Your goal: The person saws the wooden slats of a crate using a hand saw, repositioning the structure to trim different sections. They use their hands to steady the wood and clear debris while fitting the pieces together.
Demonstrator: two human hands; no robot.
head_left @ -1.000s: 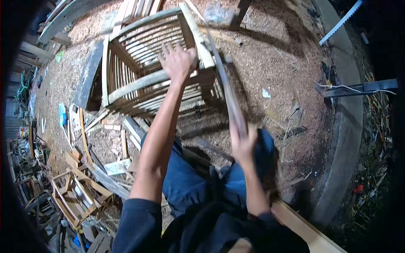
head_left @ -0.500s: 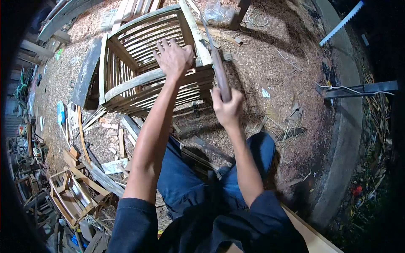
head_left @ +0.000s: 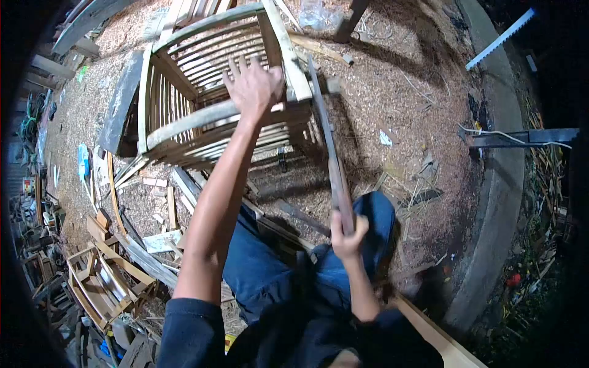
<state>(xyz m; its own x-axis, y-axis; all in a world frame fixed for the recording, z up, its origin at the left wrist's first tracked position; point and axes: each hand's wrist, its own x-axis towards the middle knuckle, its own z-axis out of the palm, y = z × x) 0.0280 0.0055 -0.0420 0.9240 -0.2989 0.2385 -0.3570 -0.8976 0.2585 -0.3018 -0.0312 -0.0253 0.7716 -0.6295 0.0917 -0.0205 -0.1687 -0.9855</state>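
A slatted wooden frame [head_left: 190, 130] with curved rails rests in the upper left, tilted toward me. Fingers spread, my left hand [head_left: 253, 87] lies on its near rail, beside the right-hand post [head_left: 287, 52]. My right hand [head_left: 348, 236] is wrapped round the wooden handle of a long saw [head_left: 331, 153]. The saw's narrow metal blade points up and away from me, with its far end alongside the frame's right post. Whether the blade touches the post is not clear.
A dark block [head_left: 121, 104] stands against the frame's left side. Wood strips and offcuts lie near my knees. A smaller wooden frame [head_left: 101, 288] is at the lower left. A toothed blade [head_left: 500, 40] sticks up at the upper right, above a dark bar [head_left: 521, 138].
My right hand has pulled the saw back toward my body, so more of its blade shows below the post. My left hand stays on the frame.
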